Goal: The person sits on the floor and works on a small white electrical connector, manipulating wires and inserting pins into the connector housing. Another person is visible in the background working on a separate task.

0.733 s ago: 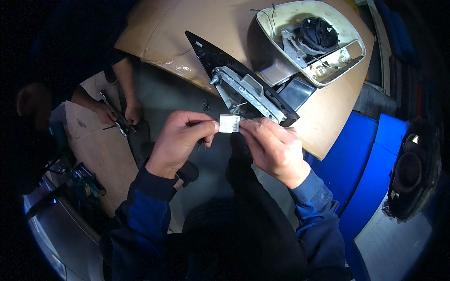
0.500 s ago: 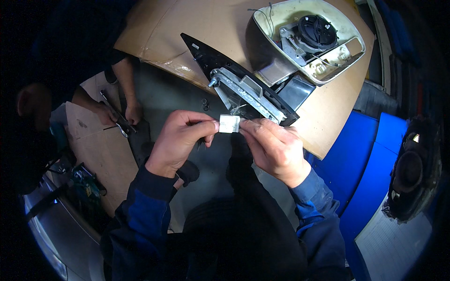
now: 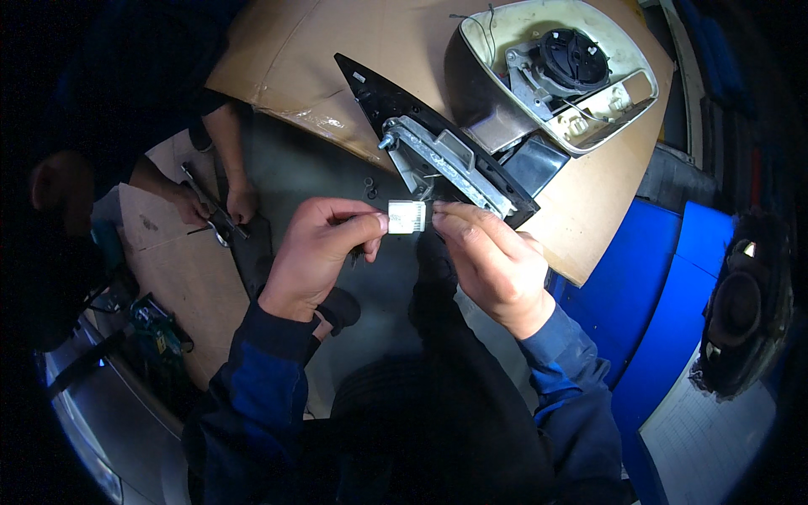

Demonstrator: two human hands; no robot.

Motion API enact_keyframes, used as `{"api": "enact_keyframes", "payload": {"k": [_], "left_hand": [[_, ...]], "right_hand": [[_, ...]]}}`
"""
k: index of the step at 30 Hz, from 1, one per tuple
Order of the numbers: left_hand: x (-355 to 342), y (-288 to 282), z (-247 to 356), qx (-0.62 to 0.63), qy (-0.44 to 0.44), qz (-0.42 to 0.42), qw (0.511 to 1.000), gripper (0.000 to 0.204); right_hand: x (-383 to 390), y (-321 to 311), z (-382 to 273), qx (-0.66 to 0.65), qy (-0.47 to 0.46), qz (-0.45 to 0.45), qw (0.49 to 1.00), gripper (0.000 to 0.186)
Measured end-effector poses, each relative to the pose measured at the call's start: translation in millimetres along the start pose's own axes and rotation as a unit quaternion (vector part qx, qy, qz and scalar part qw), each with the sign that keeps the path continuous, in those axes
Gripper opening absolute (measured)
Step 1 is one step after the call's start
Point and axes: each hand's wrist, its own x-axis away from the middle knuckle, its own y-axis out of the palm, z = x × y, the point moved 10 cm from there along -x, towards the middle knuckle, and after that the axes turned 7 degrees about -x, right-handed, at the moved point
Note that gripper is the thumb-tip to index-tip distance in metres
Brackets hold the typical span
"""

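Observation:
My left hand (image 3: 316,257) pinches a small white plastic connector (image 3: 406,216) with a row of pins along its right side; dark wires hang beneath that hand. The pinched fingertips of my right hand (image 3: 490,257) are just right of the connector, and what they hold is too small to make out. Above both hands lies a black triangular mirror base (image 3: 374,101) with a silver metal bracket (image 3: 442,160). Behind it is a mirror housing (image 3: 467,80) with a pale interior, a round black motor (image 3: 572,61) and loose wires.
The parts lie on a cardboard-covered surface (image 3: 303,50). At left, a co-worker's hands (image 3: 240,202) hold a metal tool (image 3: 200,192) near a car's silver panel (image 3: 109,404). Blue panels (image 3: 627,278), a worn dark part (image 3: 736,307) and a lined white sheet (image 3: 703,429) are at right.
The connector and my left fingertips have shifted slightly up and left. My right fingertips have moved slightly up, leaving a small gap at the connector's right edge.

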Motion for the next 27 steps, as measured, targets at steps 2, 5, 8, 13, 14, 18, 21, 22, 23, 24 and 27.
{"api": "enact_keyframes", "payload": {"k": [2,5,8,13,14,18,21,22,23,24,27], "left_hand": [[2.3,0.1,1.8,0.004,0.001,0.009,1.000,0.018],[4.7,-0.4,3.9,-0.005,0.005,0.019,1.000,0.018],[6.8,1.8,7.8,-0.010,0.000,0.038,0.999,0.014],[9.0,3.6,10.5,-0.018,0.003,0.039,0.999,0.014],[9.3,3.0,9.5,-0.015,0.005,0.034,0.999,0.016],[8.1,10.4,13.6,-0.018,0.013,0.022,1.000,0.019],[9.0,10.2,15.7,-0.025,0.019,0.029,0.999,0.019],[9.1,9.1,15.0,-0.024,0.018,0.032,0.999,0.019],[9.0,7.4,13.6,-0.023,0.018,0.035,0.999,0.019],[9.2,5.7,11.8,-0.021,0.017,0.039,0.999,0.020],[8.3,3.4,11.9,-0.034,0.022,0.040,0.998,0.020]], "right_hand": [[-1.3,0.6,-0.5,-0.005,0.001,0.009,1.000,0.025],[-1.2,0.5,-1.1,-0.003,-0.002,0.020,1.000,0.024],[-0.6,0.9,-0.7,-0.004,-0.003,0.022,1.000,0.024],[-0.3,1.2,-0.7,-0.012,-0.010,0.027,1.000,0.025],[-0.3,1.7,-0.7,-0.011,-0.006,0.023,1.000,0.025],[1.0,0.8,0.8,-0.010,-0.007,0.033,0.999,0.026],[-3.3,-1.9,-1.7,-0.021,0.007,0.033,0.999,0.028],[-3.0,-1.1,-0.9,-0.027,0.009,0.030,0.999,0.028],[-2.3,-0.2,0.2,-0.033,0.011,0.027,0.999,0.029],[-1.4,1.0,1.1,-0.040,0.014,0.024,0.999,0.030],[-1.6,1.9,1.3,-0.042,0.010,0.018,0.999,0.030]]}}
